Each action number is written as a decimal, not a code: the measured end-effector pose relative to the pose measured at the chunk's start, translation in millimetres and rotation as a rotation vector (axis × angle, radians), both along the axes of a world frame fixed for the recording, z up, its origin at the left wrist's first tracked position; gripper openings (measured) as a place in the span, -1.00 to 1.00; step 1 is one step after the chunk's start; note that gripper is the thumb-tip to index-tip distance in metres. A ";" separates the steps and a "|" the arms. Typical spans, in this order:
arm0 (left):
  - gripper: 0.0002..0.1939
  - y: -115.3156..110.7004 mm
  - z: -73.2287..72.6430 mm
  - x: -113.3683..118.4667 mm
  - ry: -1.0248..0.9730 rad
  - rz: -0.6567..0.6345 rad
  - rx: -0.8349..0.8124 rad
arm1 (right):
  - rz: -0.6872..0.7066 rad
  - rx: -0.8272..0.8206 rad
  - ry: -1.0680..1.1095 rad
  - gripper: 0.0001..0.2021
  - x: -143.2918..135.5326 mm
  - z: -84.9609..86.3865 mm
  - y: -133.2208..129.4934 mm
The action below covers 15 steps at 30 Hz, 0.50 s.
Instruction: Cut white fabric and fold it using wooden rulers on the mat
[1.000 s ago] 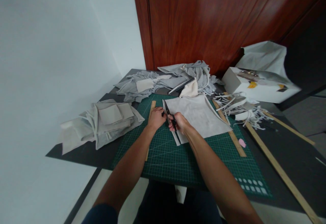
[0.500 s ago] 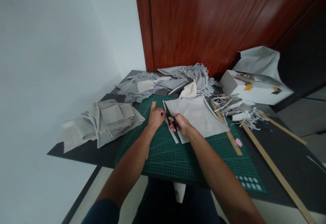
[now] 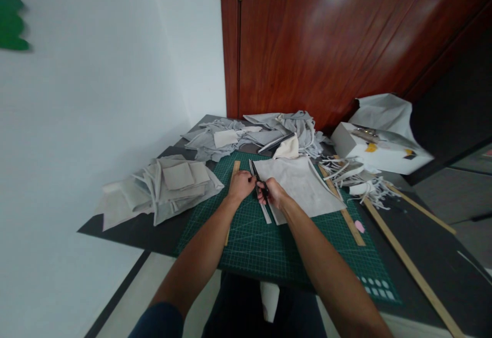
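My right hand [image 3: 273, 193] grips black-handled scissors [image 3: 264, 186], their blades pointing away from me along the left edge of a light grey fabric piece [image 3: 307, 189]. A narrow fabric strip [image 3: 266, 215] lies parted from the piece at its near end. Just left of the blades, my left hand [image 3: 241, 185] is closed, its fingertips pinching at the strip's edge; the exact grip is small and partly hidden. Under the fabric spreads a green cutting mat [image 3: 253, 251]. A wooden ruler [image 3: 236, 167] runs partly beneath my left hand and forearm.
Folded fabric pieces [image 3: 180, 184] are stacked at left. Behind lie heaped grey fabrics [image 3: 215, 138] and a cream cloth [image 3: 287, 147]. At right are cut strips [image 3: 346, 169], a white box [image 3: 376, 146], another wooden ruler [image 3: 351, 223] and a long wooden strip [image 3: 411, 263]. A wooden door [image 3: 307, 46] stands behind.
The head view has tilted up, so the table sits lower and a green wall shape shows at upper left. Both hands stay at the fabric's left edge, with the scissors still held.
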<state>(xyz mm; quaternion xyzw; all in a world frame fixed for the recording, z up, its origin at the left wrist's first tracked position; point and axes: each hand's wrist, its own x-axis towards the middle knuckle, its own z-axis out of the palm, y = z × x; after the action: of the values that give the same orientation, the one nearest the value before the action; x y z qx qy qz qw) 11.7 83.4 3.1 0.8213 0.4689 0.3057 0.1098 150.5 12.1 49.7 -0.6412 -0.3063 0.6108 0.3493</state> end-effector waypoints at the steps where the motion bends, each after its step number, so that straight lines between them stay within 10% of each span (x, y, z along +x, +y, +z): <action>1: -0.76 -0.7 0.6 0.1 0.013 0.002 0.002 | 0.001 0.001 0.002 -0.76 -0.3 0.1 0.1; 15: -0.86 -6.6 16.0 2.0 0.090 0.077 -0.143 | 0.006 -0.010 -0.020 -0.75 -3.6 0.9 -3.4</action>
<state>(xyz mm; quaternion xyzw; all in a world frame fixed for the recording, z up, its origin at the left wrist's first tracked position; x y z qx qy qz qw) 13.8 76.7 19.1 0.8058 0.5250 0.2383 0.1352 146.9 8.7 50.5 -0.6479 -0.3088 0.6070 0.3413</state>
